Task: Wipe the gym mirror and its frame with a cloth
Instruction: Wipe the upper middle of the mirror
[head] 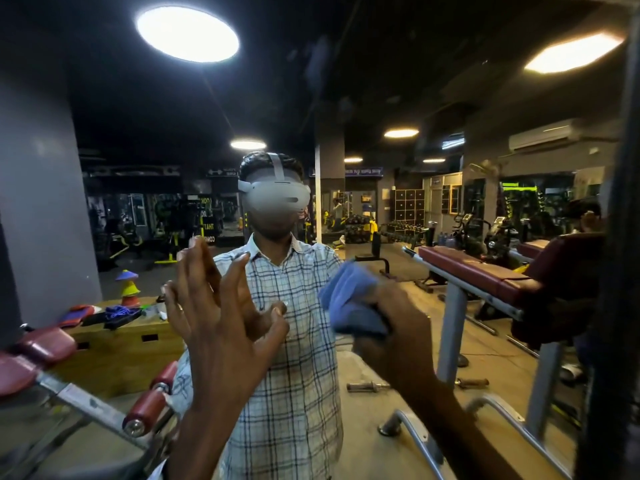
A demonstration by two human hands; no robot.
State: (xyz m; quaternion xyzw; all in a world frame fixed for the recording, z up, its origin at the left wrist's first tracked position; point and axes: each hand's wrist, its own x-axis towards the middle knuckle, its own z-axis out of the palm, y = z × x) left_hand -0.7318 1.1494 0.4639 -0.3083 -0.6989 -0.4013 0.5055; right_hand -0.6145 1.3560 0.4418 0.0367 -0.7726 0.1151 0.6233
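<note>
The gym mirror (pixel 398 81) fills nearly the whole view and reflects me and the gym behind. Its dark frame (pixel 620 237) runs down the right edge. My left hand (pixel 225 327) is raised with its fingers spread, the fingertips meeting their own reflection on the glass. My right hand (pixel 394 327) grips a bunched blue cloth (pixel 349 299) and holds it against the mirror at chest height, to the right of my left hand. Smears show on the glass near the top centre.
Reflected in the glass: a maroon padded bench (pixel 474 275) on the right, red roller pads (pixel 149 407) at lower left, a wooden box (pixel 128 344) with coloured cones, and a short bar (pixel 367 386) on the floor.
</note>
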